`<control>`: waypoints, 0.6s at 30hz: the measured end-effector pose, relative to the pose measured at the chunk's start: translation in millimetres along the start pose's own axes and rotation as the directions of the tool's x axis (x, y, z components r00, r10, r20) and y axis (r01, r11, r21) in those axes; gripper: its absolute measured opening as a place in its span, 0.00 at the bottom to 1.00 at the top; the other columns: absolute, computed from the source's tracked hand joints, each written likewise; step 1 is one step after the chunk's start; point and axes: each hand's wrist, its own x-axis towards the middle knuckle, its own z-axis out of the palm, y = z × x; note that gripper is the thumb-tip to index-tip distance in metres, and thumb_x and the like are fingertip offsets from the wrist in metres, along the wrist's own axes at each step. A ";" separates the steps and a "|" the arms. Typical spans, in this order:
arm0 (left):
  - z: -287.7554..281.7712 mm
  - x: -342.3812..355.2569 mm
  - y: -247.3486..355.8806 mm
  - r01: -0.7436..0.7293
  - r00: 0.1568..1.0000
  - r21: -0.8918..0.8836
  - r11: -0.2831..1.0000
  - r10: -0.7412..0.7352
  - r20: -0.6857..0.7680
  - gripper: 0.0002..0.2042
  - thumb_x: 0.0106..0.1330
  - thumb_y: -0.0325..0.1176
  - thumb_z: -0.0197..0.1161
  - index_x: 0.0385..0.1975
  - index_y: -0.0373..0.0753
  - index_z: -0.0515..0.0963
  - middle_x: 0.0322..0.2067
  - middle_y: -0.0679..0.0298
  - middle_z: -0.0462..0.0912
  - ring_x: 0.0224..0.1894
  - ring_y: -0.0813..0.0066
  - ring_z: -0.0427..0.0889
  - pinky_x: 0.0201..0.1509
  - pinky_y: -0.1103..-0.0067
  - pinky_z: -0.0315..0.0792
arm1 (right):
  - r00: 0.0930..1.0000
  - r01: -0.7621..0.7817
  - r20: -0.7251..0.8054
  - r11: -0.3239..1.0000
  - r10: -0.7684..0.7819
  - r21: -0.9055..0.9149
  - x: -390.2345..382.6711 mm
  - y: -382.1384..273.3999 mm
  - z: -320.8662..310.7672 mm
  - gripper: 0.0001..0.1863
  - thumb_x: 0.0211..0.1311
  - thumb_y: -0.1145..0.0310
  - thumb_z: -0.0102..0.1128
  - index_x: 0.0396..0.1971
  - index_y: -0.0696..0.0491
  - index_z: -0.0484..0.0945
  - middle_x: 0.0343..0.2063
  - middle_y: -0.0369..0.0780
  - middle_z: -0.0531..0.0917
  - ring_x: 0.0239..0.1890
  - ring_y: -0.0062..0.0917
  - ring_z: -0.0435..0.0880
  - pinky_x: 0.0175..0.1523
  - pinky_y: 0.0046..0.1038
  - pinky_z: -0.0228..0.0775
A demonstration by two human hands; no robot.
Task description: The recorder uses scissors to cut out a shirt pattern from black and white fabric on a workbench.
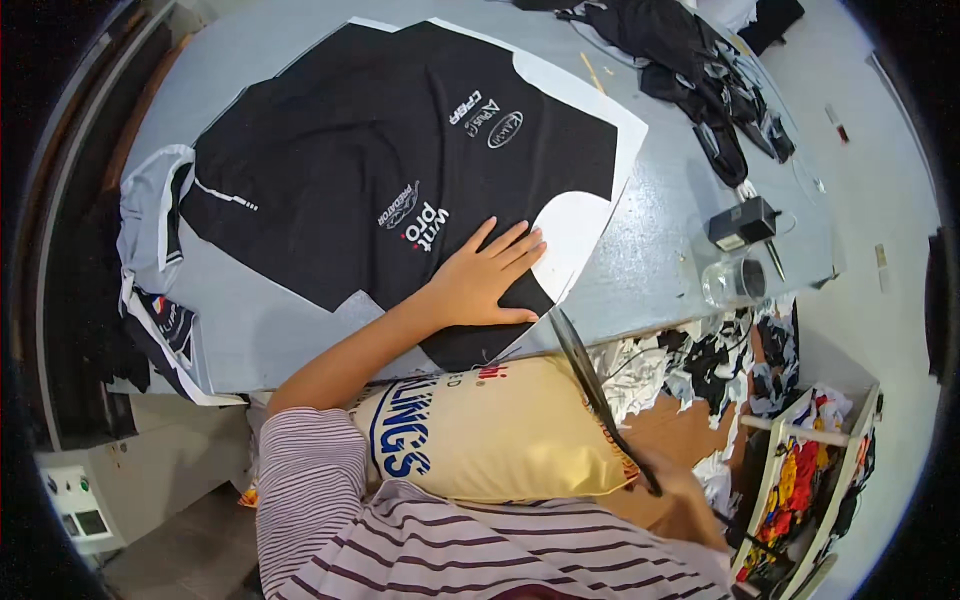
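One black fabric panel [320, 150] noted on white sheet [570, 235]; saw left hand [478, 280] spread flat on top, right hand's grip [670, 492] closed around scissors [588, 378] at near right edge.

Black cloth [320, 150]: spread almost flat on the grey table [665, 245], soft ripples across it, white emblems and lettering printed on it with touches of red.
Cloth's outline: angular, with a curved scoop on the right.
White sheet [572, 240]: under the cloth, showing along its far and right edges and in the scoop; paper or fabric, I can't tell.
Scissors [590, 375]: long, dark, slanting across the near table edge, tip by the sheet's near corner.
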 end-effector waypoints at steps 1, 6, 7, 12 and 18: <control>-1.6 -0.8 0.8 0.017 1.000 -0.009 1.000 -0.017 0.001 0.42 0.55 0.63 0.54 0.62 0.35 0.59 0.64 0.55 0.58 0.68 0.61 0.52 0.69 0.59 0.43 | 0.998 -0.028 0.048 0.998 0.031 -0.053 3.4 -4.0 -1.7 0.16 0.61 0.59 0.57 0.40 0.55 0.69 0.24 0.32 0.71 0.26 0.16 0.72 0.29 0.19 0.63; -5.7 -0.9 3.1 0.084 0.996 0.026 0.996 -0.084 0.012 0.46 0.53 0.67 0.54 0.62 0.33 0.58 0.64 0.53 0.57 0.68 0.61 0.52 0.69 0.60 0.42 | 0.998 0.003 0.060 1.000 -0.002 -0.010 19.5 -17.8 -11.9 0.19 0.63 0.54 0.54 0.40 0.55 0.67 0.25 0.33 0.71 0.26 0.17 0.74 0.29 0.19 0.65; -5.4 -1.3 4.0 0.112 0.994 0.041 0.993 -0.112 0.006 0.48 0.52 0.68 0.53 0.62 0.31 0.57 0.64 0.51 0.57 0.68 0.60 0.51 0.69 0.59 0.42 | 0.994 -0.031 0.103 0.997 0.038 -0.071 19.5 -20.4 -17.1 0.20 0.63 0.52 0.53 0.40 0.55 0.67 0.25 0.33 0.71 0.26 0.17 0.75 0.29 0.19 0.66; -3.0 -5.6 3.6 0.156 0.988 0.028 0.987 -0.156 -0.012 0.49 0.51 0.70 0.51 0.62 0.31 0.57 0.64 0.50 0.56 0.69 0.60 0.50 0.69 0.59 0.40 | 0.959 -0.114 0.259 0.993 0.111 -0.003 -6.1 -37.4 -48.1 0.24 0.63 0.47 0.51 0.40 0.56 0.68 0.24 0.33 0.71 0.26 0.17 0.75 0.30 0.20 0.66; -2.4 -5.0 1.6 0.143 0.990 0.031 0.989 -0.143 0.008 0.50 0.51 0.71 0.50 0.63 0.31 0.55 0.64 0.51 0.55 0.69 0.60 0.49 0.70 0.59 0.39 | 0.968 -0.163 0.192 0.986 0.164 -0.023 1.8 -42.4 -41.8 0.22 0.63 0.50 0.52 0.41 0.56 0.68 0.24 0.34 0.72 0.26 0.17 0.75 0.31 0.21 0.67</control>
